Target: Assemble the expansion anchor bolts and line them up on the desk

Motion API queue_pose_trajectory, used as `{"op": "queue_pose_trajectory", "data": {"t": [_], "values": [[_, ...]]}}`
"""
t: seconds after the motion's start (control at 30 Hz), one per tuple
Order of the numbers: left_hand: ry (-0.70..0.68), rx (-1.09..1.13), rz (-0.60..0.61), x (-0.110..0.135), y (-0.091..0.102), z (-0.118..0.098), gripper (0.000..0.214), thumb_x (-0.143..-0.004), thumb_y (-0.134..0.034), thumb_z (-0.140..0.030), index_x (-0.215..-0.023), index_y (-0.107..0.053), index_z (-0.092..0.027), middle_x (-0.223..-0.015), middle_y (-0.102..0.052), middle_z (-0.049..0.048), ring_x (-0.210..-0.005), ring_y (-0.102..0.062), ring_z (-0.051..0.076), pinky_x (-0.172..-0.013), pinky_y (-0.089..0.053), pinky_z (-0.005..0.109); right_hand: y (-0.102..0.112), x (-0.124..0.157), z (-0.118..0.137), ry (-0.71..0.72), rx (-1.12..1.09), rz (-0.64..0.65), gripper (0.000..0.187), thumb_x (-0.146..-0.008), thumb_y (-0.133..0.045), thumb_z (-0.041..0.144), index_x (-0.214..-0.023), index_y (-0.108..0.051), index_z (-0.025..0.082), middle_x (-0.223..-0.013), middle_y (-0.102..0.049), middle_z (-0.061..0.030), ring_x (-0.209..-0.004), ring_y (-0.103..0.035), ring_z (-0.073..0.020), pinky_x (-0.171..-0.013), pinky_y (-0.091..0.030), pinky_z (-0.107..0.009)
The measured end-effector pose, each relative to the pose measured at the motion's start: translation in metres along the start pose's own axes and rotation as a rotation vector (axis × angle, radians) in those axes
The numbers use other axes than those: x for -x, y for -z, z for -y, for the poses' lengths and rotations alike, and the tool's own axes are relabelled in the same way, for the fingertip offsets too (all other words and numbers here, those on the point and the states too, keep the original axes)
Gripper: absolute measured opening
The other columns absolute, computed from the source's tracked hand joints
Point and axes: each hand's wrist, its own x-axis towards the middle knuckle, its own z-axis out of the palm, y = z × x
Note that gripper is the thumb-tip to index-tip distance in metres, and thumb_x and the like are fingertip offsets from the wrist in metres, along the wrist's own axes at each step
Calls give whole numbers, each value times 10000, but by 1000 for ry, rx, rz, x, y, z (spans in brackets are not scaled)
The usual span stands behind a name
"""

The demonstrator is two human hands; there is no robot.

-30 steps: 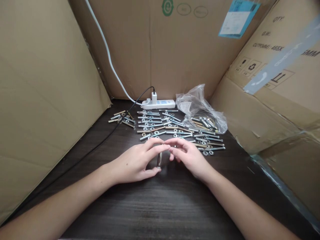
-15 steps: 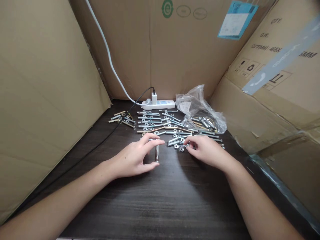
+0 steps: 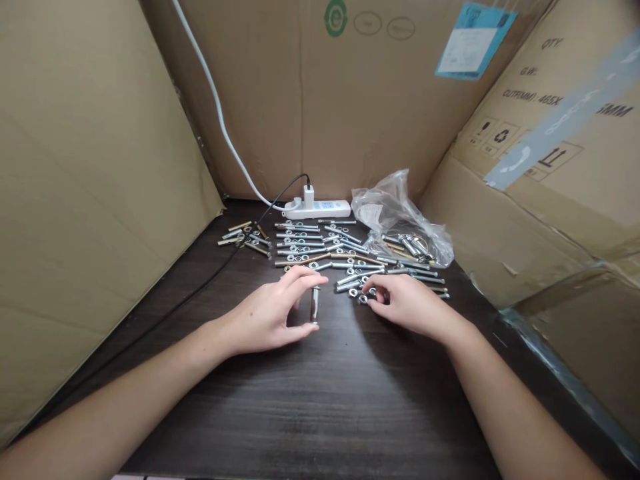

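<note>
My left hand [image 3: 273, 310] pinches a silver bolt [image 3: 314, 305] upright between forefinger and thumb, just above the dark wooden table [image 3: 320, 400]. My right hand [image 3: 407, 303] rests on the table to the right, fingers curled, its fingertips among small loose nuts [image 3: 359, 295] at the front of the hardware spread; whether they hold one is hidden. Behind both hands lie rows of several silver bolts and washers [image 3: 320, 247].
A clear plastic bag [image 3: 395, 213] with more hardware lies at the back right. A white power strip [image 3: 316, 208] with a white cable and a black cord sits by the rear cardboard wall. Cardboard boxes [image 3: 75, 167] close in left, back and right. A small bolt cluster [image 3: 245, 237] lies back left.
My right hand left the bolt held by the left hand, went right to the hardware spread, then drew slightly left onto the loose nuts. The left hand kept the bolt upright.
</note>
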Motion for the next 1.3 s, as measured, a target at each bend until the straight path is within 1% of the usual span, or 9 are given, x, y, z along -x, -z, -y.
{"op": "queue_pose_trajectory", "data": {"t": [0.17,0.37,0.43,0.6,0.67,0.8,0.97,1.17,1.3], "values": [[-5,6,3,0,0,0,613,-799,-640,-308,-1343,-357,-292,-1365,-397,88,-697,-574,94,-705,-529,315,3,-1,-5,-45,62,-13,210,-771,-566,227,-929,-702,247,-698,-645,4,-632,-554,-148,-542,-292,-245],[-14,7,-10,1,1,0,585,-809,-626,-308,-1334,-370,-293,-1357,-400,88,-689,-567,88,-696,-531,303,2,-2,-4,-32,69,-12,191,-777,-577,241,-914,-707,263,-713,-653,7,-640,-559,-150,-549,-302,-245],[-18,6,6,0,1,0,586,-810,-625,-310,-1337,-367,-293,-1358,-398,89,-693,-568,88,-698,-532,303,1,-2,-3,-35,76,-9,185,-775,-579,246,-911,-703,267,-715,-653,11,-638,-558,-149,-548,-301,-244],[-13,0,26,-1,4,-2,592,-808,-628,-309,-1337,-362,-294,-1365,-389,91,-695,-568,92,-700,-534,308,1,0,-2,-28,69,9,102,-769,-572,244,-772,-674,237,-701,-644,11,-614,-541,-135,-540,-294,-243],[-5,3,39,-1,5,-4,587,-809,-626,-302,-1336,-366,-292,-1364,-388,91,-697,-569,92,-706,-533,308,1,0,-1,-34,67,0,83,-764,-578,246,-789,-656,230,-700,-642,13,-608,-537,-133,-532,-287,-241],[-7,13,48,-1,8,-6,569,-815,-620,-298,-1329,-378,-291,-1355,-396,91,-700,-571,90,-704,-532,300,1,1,-1,-47,77,-10,153,-762,-584,243,-896,-659,244,-708,-642,17,-616,-542,-138,-530,-280,-235],[-14,7,41,-1,7,-5,571,-813,-622,-307,-1328,-374,-295,-1352,-396,89,-689,-562,87,-700,-533,301,1,0,1,-58,79,15,146,-760,-570,213,-854,-679,235,-686,-639,10,-613,-543,-140,-541,-289,-239],[-5,5,55,0,5,-3,580,-817,-621,-309,-1335,-359,-295,-1370,-381,91,-695,-566,88,-713,-534,302,-2,-2,0,-76,91,13,143,-727,-568,200,-833,-661,226,-669,-628,19,-598,-524,-132,-530,-276,-239],[2,3,49,0,4,-2,597,-809,-630,-310,-1339,-354,-298,-1373,-379,87,-697,-574,91,-719,-534,311,-3,-2,2,-72,105,23,97,-724,-553,203,-772,-636,220,-654,-620,20,-592,-510,-129,-531,-267,-238]]}}
